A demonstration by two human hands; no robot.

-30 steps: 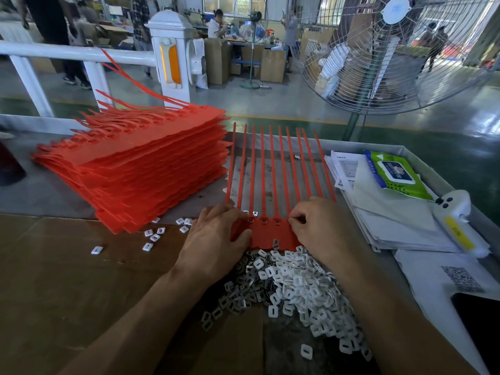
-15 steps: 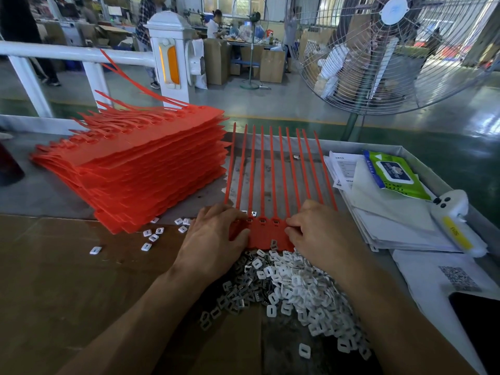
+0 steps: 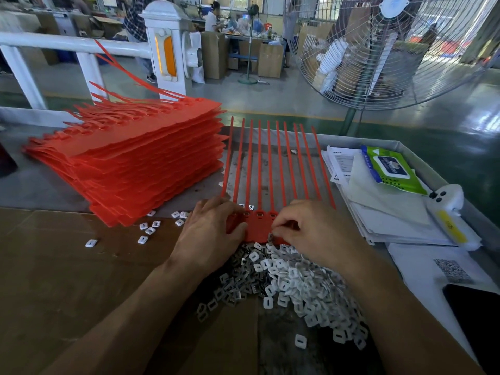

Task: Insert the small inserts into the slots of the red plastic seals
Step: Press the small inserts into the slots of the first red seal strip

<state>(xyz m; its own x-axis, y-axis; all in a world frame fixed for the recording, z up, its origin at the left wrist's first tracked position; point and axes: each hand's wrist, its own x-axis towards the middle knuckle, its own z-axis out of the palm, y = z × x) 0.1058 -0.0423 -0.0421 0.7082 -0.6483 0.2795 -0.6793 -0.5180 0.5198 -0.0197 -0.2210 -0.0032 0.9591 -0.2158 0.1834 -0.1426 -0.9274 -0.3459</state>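
Head view: red seal strip [image 3: 258, 226] flat on the counter [image 3: 32, 190], long tails pointing away past the hands. Left hand [image 3: 208, 234] on the strip's left end, fingers [image 3: 238, 212] bent over the red edge and pressing it down. Right hand [image 3: 319, 234] on the strip's right end, fingertips [image 3: 278, 230] pinched together down on the red tab, close to the row of slots; cannot tell if a small insert sits between them. Pile of small white inserts [image 3: 292, 277] touching the strip's near edge, right under both wrists. A few loose inserts [image 3: 148, 230] left of the strip, on the brown cardboard [image 3: 67, 280]. Tall stack of red seals [image 3: 135, 161] further left of the strip. Papers [image 3: 384, 209], green wipes pack [image 3: 389, 169] and white tool [image 3: 449, 215] right of the strip. Big fan [image 3: 392, 50] far behind the strip.
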